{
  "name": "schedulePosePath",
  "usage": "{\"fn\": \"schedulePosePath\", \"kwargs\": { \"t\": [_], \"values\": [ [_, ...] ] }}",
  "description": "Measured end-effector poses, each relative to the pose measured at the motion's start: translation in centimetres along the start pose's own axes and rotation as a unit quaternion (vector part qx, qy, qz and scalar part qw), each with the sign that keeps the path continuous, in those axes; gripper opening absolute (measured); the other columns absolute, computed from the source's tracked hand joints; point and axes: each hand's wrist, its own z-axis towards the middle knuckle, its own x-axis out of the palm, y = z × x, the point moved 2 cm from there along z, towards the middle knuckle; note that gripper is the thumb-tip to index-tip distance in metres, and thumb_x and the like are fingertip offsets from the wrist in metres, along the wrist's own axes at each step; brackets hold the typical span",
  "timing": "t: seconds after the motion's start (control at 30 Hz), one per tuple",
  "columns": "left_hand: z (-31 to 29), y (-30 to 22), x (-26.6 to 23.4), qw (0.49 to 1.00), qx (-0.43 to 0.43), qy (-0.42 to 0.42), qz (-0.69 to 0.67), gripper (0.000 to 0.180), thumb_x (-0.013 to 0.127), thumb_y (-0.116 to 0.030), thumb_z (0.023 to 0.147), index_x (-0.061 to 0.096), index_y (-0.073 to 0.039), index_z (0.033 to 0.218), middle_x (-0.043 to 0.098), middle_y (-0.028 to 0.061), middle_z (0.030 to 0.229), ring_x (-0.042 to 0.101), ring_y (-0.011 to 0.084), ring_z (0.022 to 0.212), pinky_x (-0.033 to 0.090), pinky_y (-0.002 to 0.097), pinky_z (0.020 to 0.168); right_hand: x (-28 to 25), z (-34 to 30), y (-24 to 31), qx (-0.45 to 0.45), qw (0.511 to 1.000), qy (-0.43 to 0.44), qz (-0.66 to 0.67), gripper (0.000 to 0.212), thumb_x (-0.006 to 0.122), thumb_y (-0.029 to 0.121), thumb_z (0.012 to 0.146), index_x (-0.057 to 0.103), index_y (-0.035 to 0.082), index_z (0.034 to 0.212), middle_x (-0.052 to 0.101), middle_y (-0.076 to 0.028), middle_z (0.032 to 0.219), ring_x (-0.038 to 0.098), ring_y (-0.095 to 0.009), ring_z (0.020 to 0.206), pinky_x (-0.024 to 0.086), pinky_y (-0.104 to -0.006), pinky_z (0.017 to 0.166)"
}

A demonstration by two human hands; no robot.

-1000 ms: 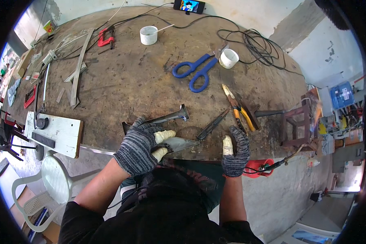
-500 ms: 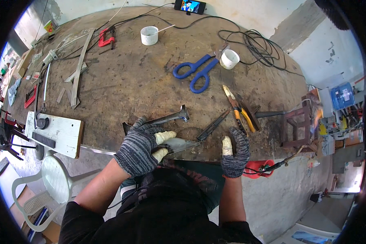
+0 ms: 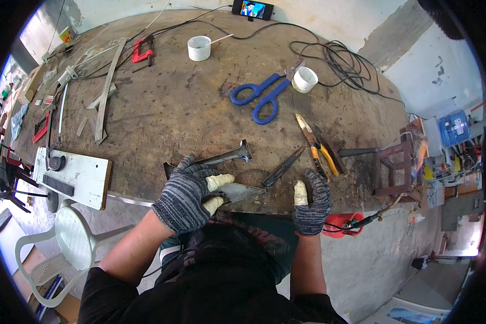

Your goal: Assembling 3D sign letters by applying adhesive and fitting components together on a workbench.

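Note:
My left hand (image 3: 186, 191), in a grey striped knit glove with tape on two digits, pinches a pointed flat piece of sheet metal (image 3: 242, 192) at the table's near edge. Just beyond its fingers lies a bent metal bar with flared ends (image 3: 229, 155). My right hand (image 3: 313, 202), gloved alike with a taped thumb, rests at the edge holding nothing, its thumb apart from the fingers. Between the hands and slightly farther off is a slim dark tool (image 3: 283, 167). Beyond the right fingertips lie a hand tool with yellow-and-black handles (image 3: 328, 157) and a tape-wrapped one (image 3: 306, 132).
Blue-handled shears (image 3: 267, 102) lie by a white cup (image 3: 304, 80). Farther back are another white cup (image 3: 199, 49) with a stick, a red clamp (image 3: 142, 49) and coiled cable (image 3: 343, 65). A brown metal stand (image 3: 393, 168) is right; a white board (image 3: 81, 175) is left.

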Motion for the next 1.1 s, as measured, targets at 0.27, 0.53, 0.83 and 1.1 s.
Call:
{"fn": "schedulePosePath", "kwargs": {
  "t": [0.27, 0.53, 0.83, 1.1],
  "values": [
    [-0.01, -0.06, -0.01, 1.000, -0.004, 0.008, 0.001, 0.046, 0.068, -0.021, 0.080, 0.061, -0.014, 0.125, 0.065, 0.0121, 0.116, 0.055, 0.0307, 0.118, 0.024, 0.0559, 0.113, -0.05, 0.02, -0.14, -0.025, 1.000, 0.003, -0.015, 0.032, 0.073, 0.008, 0.081, 0.065, 0.003, 0.112, 0.066, -0.015, 0.108, 0.062, -0.031, 0.100, 0.048, -0.0395, 0.092],
    [0.04, -0.02, -0.02, 1.000, -0.006, 0.006, -0.003, 0.045, 0.069, -0.021, 0.079, 0.062, -0.014, 0.123, 0.065, 0.0128, 0.113, 0.056, 0.0320, 0.115, 0.025, 0.0553, 0.112, -0.32, 0.26, 0.46, -0.020, 0.999, 0.027, -0.040, 0.028, 0.068, 0.007, 0.087, 0.064, 0.001, 0.114, 0.065, -0.013, 0.111, 0.062, -0.026, 0.103, 0.048, -0.0368, 0.093],
    [-0.04, 0.34, 0.31, 1.000, 0.000, 0.001, -0.018, 0.044, 0.070, -0.021, 0.078, 0.063, -0.014, 0.121, 0.065, 0.0135, 0.113, 0.057, 0.0327, 0.114, 0.026, 0.0548, 0.112, -0.21, 0.29, 0.46, -0.018, 0.999, 0.025, -0.032, 0.028, 0.068, 0.008, 0.087, 0.065, 0.002, 0.114, 0.066, -0.014, 0.111, 0.062, -0.026, 0.102, 0.048, -0.0374, 0.093],
    [0.12, -0.32, 0.00, 1.000, -0.003, 0.003, -0.007, 0.044, 0.069, -0.019, 0.077, 0.064, -0.012, 0.120, 0.065, 0.0135, 0.112, 0.057, 0.0330, 0.113, 0.027, 0.0545, 0.111, -0.35, 0.15, 0.35, -0.006, 0.999, 0.027, -0.037, 0.029, 0.068, 0.008, 0.087, 0.064, 0.002, 0.115, 0.066, -0.014, 0.110, 0.063, -0.026, 0.101, 0.049, -0.0367, 0.090]
  ]
}}
